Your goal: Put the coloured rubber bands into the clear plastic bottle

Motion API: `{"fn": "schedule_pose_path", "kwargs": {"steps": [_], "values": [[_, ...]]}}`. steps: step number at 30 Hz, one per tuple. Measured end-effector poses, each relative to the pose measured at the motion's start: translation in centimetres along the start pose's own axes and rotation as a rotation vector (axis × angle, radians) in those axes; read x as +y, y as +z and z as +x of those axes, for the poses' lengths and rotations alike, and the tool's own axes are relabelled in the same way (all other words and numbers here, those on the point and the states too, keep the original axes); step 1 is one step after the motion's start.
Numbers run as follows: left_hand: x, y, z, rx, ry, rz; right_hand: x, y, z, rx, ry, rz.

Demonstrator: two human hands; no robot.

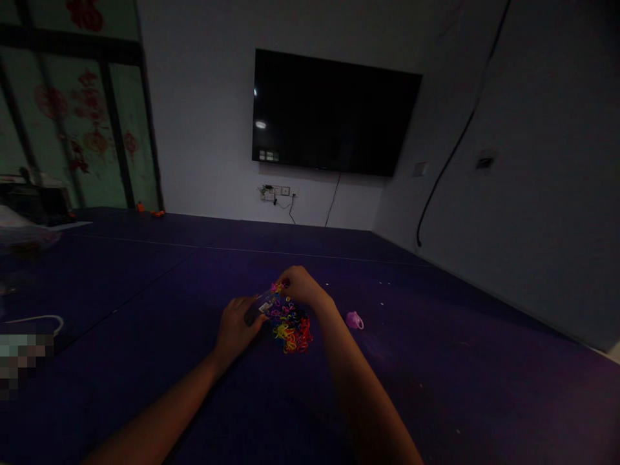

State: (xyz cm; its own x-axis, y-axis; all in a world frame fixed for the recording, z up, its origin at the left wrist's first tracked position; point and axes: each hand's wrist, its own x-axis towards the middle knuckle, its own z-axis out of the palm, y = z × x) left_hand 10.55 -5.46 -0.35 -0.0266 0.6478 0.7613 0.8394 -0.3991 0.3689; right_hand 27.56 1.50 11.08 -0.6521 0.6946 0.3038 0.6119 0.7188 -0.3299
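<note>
lying clasped in the left grip (237,326): a clear container (264,304), beside right grip (299,285) (hold unclear).

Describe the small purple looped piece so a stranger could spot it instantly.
Below the wide black television spreads a dark purple surface. On it, just right of the right forearm, lies the light purple looped piece, chunkier than the thin multicoloured bands left of that forearm.

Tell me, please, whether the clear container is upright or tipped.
Tipped: the clear container, held in the left hand, slants toward the right hand rather than standing straight up.
</note>
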Motion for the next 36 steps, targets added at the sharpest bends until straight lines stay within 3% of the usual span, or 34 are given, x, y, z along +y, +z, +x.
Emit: {"fn": "schedule_pose_path", "kwargs": {"steps": [14, 26, 36], "values": [[0.0, 0.0, 0.0, 0.003, -0.011, -0.032, 0.7, 0.5, 0.1, -0.059, -0.010, 0.130], [0.1, -0.1, -0.1, -0.020, 0.036, -0.014, 0.8, 0.9, 0.3, 0.051, 0.121, 0.231], [0.1, 0.1, -0.2, -0.004, 0.030, -0.028, 0.5, 1.3, 0.5, 0.066, 0.175, 0.285]]}}
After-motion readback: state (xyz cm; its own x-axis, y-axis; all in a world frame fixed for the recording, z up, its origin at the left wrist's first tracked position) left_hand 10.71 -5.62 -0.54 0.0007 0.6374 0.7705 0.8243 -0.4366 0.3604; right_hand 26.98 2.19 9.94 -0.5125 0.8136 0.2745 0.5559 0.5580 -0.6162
